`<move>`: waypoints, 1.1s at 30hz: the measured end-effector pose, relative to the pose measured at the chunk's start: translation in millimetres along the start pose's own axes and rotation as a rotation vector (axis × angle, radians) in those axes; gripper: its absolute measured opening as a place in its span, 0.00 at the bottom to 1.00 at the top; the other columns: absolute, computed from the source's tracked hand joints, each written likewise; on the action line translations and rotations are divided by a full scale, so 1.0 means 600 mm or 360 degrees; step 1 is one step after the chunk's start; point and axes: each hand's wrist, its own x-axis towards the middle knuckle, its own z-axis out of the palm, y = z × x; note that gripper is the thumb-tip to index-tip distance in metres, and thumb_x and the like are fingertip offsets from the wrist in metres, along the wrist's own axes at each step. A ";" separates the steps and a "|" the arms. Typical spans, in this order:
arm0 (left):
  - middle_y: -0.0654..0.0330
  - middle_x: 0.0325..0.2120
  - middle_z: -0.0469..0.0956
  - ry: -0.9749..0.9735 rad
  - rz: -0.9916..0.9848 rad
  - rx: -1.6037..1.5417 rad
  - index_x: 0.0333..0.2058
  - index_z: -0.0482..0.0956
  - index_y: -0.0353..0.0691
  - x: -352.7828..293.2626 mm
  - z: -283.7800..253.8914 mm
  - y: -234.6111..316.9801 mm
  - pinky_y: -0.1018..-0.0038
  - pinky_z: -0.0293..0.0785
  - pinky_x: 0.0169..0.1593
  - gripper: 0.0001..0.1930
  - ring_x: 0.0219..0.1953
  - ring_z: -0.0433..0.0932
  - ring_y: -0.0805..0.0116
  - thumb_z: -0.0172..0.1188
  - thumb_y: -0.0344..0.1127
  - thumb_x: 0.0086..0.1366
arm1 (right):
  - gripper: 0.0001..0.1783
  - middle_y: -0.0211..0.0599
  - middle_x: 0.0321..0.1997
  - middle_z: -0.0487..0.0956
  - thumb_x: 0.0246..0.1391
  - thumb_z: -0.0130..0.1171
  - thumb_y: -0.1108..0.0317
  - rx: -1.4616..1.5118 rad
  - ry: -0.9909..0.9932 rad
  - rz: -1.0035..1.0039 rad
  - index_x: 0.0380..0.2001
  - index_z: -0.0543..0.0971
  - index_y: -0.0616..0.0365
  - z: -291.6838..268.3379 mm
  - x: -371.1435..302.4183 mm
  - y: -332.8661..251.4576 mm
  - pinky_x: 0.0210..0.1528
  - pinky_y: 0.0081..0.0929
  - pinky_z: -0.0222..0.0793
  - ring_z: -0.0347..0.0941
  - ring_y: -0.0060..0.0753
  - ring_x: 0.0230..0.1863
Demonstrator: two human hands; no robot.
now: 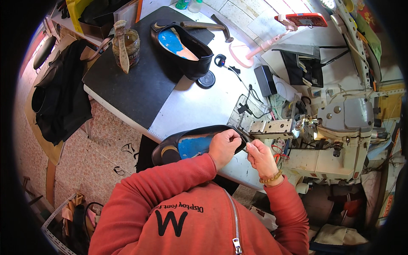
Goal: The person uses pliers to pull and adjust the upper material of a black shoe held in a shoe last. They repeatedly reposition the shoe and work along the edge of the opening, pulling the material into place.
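Observation:
A black shoe (pixel 160 154) with a blue and tan inner sole lies across the table's front edge, close to my body. My left hand (pixel 224 148) is closed over its opening, the fingers pinching the black rim near the right end. Just to the right, my right hand (pixel 261 159) is closed on the same end of the shoe, thumb and fingertips pressed together on the dark edge. Whether a small tool is also in those fingers I cannot make out. Farther back on the table rests a similar black shoe (pixel 193 70), with the same blue inside.
Behind that shoe lies a hammer (pixel 204 26). A brush (pixel 123 55) leans on a glue-stained jar (pixel 133 46) on the black mat (pixel 140 87). A round black lid (pixel 206 80) lies mid-table. The sewing machine (pixel 344 119) stands right; a pink stand (pixel 267 44) holds a red phone (pixel 307 19).

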 end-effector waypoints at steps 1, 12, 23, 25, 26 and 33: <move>0.68 0.20 0.73 0.0002 -0.0004 -0.0026 0.28 0.76 0.32 -0.001 0.001 0.001 0.82 0.65 0.27 0.05 0.24 0.67 0.83 0.56 0.28 0.57 | 0.12 0.22 0.14 0.63 0.61 0.49 0.62 -0.0046 -0.0012 -0.0063 0.25 0.68 0.55 0.000 0.001 0.002 0.13 0.12 0.44 0.52 0.11 0.12; 0.61 0.19 0.74 0.0073 0.0135 0.0203 0.27 0.77 0.33 0.005 0.003 -0.001 0.78 0.67 0.28 0.06 0.22 0.70 0.75 0.55 0.30 0.56 | 0.13 0.23 0.14 0.62 0.62 0.47 0.61 0.0028 -0.0020 0.0035 0.25 0.68 0.55 -0.001 0.002 -0.002 0.13 0.13 0.44 0.50 0.12 0.12; 0.60 0.22 0.77 0.0157 0.0245 0.0231 0.29 0.78 0.33 -0.002 0.002 0.006 0.78 0.69 0.30 0.06 0.25 0.72 0.78 0.58 0.30 0.57 | 0.13 0.21 0.14 0.62 0.61 0.48 0.61 0.0080 -0.0103 0.0101 0.26 0.69 0.56 -0.004 -0.001 -0.021 0.14 0.13 0.45 0.50 0.11 0.13; 0.59 0.22 0.77 0.0160 0.0320 0.0296 0.28 0.78 0.33 -0.003 0.001 0.009 0.77 0.69 0.30 0.06 0.24 0.72 0.76 0.57 0.30 0.57 | 0.13 0.21 0.14 0.62 0.61 0.48 0.61 0.0064 -0.0109 0.0101 0.26 0.69 0.56 -0.004 0.000 -0.021 0.14 0.13 0.45 0.50 0.11 0.13; 0.58 0.22 0.76 0.0159 0.0338 0.0326 0.28 0.78 0.33 -0.003 0.000 0.011 0.77 0.69 0.30 0.06 0.24 0.72 0.75 0.57 0.30 0.56 | 0.13 0.21 0.14 0.62 0.61 0.48 0.61 0.0062 -0.0115 0.0098 0.26 0.69 0.56 -0.005 0.001 -0.021 0.14 0.13 0.45 0.50 0.11 0.13; 0.57 0.19 0.76 0.0172 0.0112 0.0352 0.25 0.78 0.35 0.004 0.002 0.020 0.72 0.70 0.28 0.07 0.21 0.74 0.64 0.55 0.32 0.54 | 0.13 0.21 0.14 0.62 0.62 0.48 0.60 0.0188 -0.0057 0.0109 0.26 0.69 0.56 0.002 0.001 -0.012 0.13 0.13 0.45 0.50 0.11 0.13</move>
